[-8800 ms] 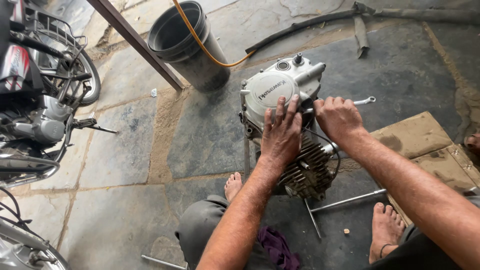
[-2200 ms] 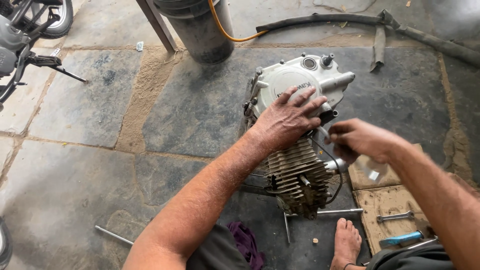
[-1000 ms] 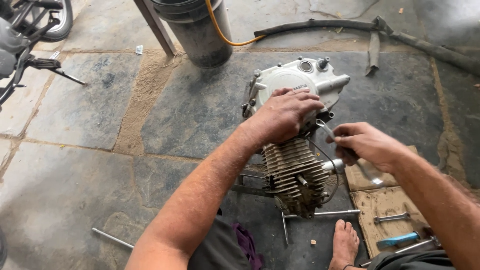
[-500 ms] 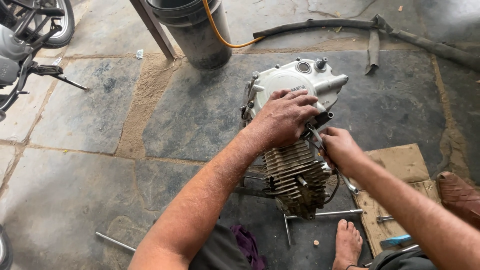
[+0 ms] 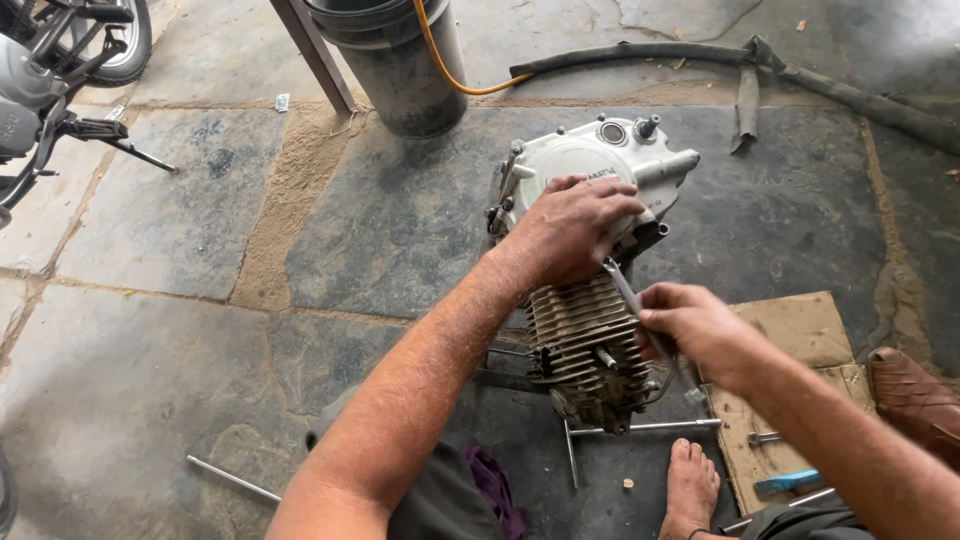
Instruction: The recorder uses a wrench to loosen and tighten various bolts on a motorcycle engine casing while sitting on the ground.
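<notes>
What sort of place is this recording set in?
Probably an open-air motorcycle repair spot: a removed engine sits on the stone-slab floor, a parked motorcycle stands nearby, and loose metal rods lie around.

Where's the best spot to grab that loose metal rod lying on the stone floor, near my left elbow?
Probably the rod at its middle, coming straight down from above with fingers across its width. It is thin, straight and lies flat on the floor, with bare stone on both sides, so a pinch at mid-length should lift it level. The left hand, now on the engine, is nearer.
</notes>
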